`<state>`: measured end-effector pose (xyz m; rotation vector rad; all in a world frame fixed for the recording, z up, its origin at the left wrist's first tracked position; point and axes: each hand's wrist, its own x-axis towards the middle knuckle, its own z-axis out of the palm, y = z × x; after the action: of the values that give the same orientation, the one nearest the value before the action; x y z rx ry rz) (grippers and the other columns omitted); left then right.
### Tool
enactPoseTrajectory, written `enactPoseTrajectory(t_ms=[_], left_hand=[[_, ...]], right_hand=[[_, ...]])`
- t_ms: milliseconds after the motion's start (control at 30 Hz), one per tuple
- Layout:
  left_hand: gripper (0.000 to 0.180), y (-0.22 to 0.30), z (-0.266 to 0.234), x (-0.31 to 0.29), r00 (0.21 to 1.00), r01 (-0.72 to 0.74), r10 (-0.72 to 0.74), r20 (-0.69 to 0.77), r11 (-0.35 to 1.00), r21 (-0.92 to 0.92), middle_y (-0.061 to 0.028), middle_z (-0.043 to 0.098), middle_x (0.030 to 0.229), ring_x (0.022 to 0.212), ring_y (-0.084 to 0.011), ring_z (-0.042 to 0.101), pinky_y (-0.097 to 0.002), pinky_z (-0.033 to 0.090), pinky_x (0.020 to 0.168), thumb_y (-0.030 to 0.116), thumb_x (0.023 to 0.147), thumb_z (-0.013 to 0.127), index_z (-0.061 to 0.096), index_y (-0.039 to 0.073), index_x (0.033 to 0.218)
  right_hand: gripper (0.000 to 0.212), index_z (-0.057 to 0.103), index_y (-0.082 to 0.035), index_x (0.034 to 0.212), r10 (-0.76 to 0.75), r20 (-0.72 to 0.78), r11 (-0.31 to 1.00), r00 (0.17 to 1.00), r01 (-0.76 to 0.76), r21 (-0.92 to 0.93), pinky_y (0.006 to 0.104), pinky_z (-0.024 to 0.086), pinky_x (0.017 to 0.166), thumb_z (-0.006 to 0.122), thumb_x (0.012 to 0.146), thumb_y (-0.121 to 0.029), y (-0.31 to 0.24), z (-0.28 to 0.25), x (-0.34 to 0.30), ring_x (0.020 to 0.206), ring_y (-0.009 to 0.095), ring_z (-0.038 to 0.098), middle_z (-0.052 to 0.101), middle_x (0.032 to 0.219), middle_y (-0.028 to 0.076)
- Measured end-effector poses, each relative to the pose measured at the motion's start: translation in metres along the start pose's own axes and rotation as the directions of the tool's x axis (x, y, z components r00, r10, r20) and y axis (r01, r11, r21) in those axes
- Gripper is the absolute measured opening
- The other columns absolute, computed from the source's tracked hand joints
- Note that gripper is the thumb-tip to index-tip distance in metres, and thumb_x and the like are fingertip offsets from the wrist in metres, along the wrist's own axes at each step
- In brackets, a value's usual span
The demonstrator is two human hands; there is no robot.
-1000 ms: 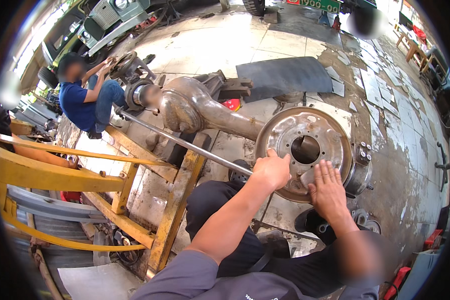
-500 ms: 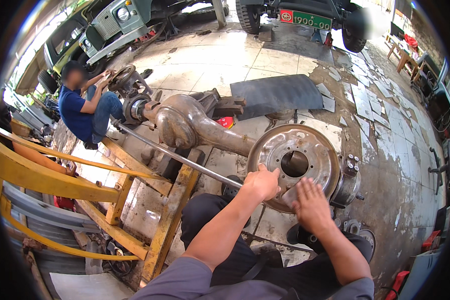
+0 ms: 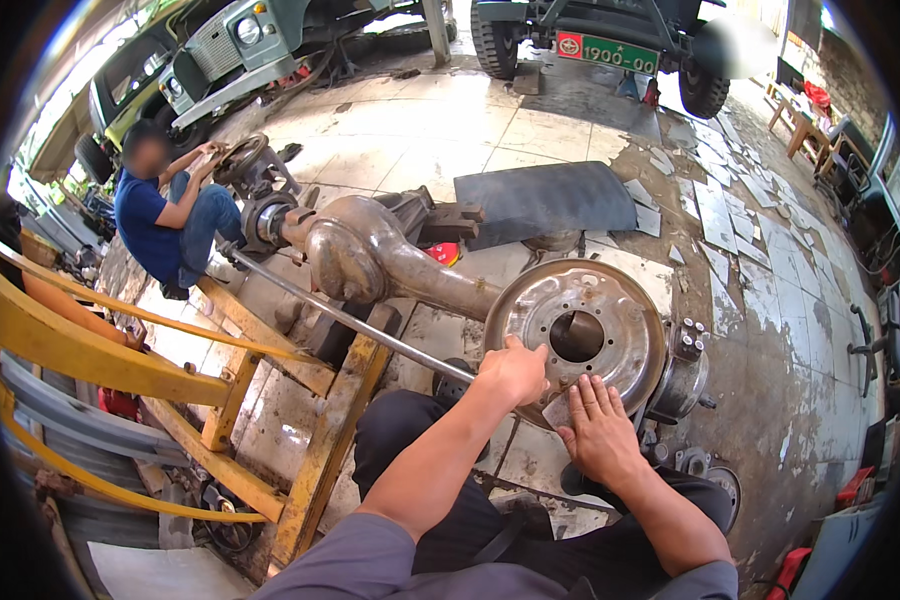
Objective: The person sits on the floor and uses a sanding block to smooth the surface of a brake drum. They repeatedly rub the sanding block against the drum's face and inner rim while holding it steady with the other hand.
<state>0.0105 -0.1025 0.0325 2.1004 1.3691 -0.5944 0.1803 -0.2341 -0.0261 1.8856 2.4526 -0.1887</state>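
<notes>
A round, brownish metal brake backing plate (image 3: 625,315) with a hole in its middle stands in front of me at the end of an axle housing (image 3: 370,250). My left hand (image 3: 513,375) is on its near left rim, index finger and thumb over the face; the other fingers are curled and partly hidden. Under my right hand (image 3: 602,428) a small grey sheet like sandpaper (image 3: 557,412) lies against the plate's lower part. The right fingers stretch flat over it, close to the rim, and the thumb lies on its near edge.
A long metal bar (image 3: 370,330) runs beside a yellow steel frame (image 3: 310,480) on my left. Another person (image 3: 160,215) squats at the far left, hands on a round part (image 3: 242,160). A black sheet (image 3: 545,200) lies behind the axle; broken tiles (image 3: 715,215) lie to the right.
My right hand has slid with the grey sheet toward the plate's near rim. My left hand stays on the rim. The whole view has shifted slightly.
</notes>
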Motion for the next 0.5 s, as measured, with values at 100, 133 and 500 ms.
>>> enactPoseTrajectory(t_ms=[100,133,500], left_hand=[[0.067,-0.006,0.007,0.002,1.0,-0.008,0.008,-0.022,1.0,0.0,-0.0323,0.025,0.16,0.129,-0.0466,0.055,-0.0485,0.046,0.11,0.041,0.1,0.059,0.033,0.02,0.158],[0.068,-0.006,0.009,0.004,1.0,-0.01,0.01,-0.025,1.0,-0.001,-0.0325,0.025,0.16,0.129,-0.0468,0.055,-0.049,0.047,0.109,0.042,0.1,0.059,0.034,0.02,0.158],[0.062,-0.008,0.017,0.013,0.992,-0.062,0.062,-0.11,0.998,0.002,-0.0375,0.036,0.152,0.123,-0.044,0.061,-0.0477,0.049,0.104,0.04,0.097,0.064,0.045,0.011,0.149]], right_hand=[[0.066,0.037,0.004,0.154,0.092,-0.011,0.994,0.996,-0.091,0.064,0.0486,0.018,0.126,0.04,0.106,-0.042,0.018,-0.008,0.01,0.153,0.037,0.027,0.033,0.162,0.023],[0.066,0.037,0.004,0.153,0.09,-0.01,0.996,0.996,-0.09,0.02,0.0489,0.019,0.125,0.04,0.106,-0.042,0.017,-0.006,0.009,0.152,0.037,0.027,0.033,0.162,0.023],[0.064,0.041,0.006,0.149,0.086,-0.013,0.994,0.996,-0.085,0.064,0.0509,0.02,0.124,0.051,0.102,-0.035,0.001,-0.011,0.001,0.151,0.04,0.029,0.036,0.158,0.027]])
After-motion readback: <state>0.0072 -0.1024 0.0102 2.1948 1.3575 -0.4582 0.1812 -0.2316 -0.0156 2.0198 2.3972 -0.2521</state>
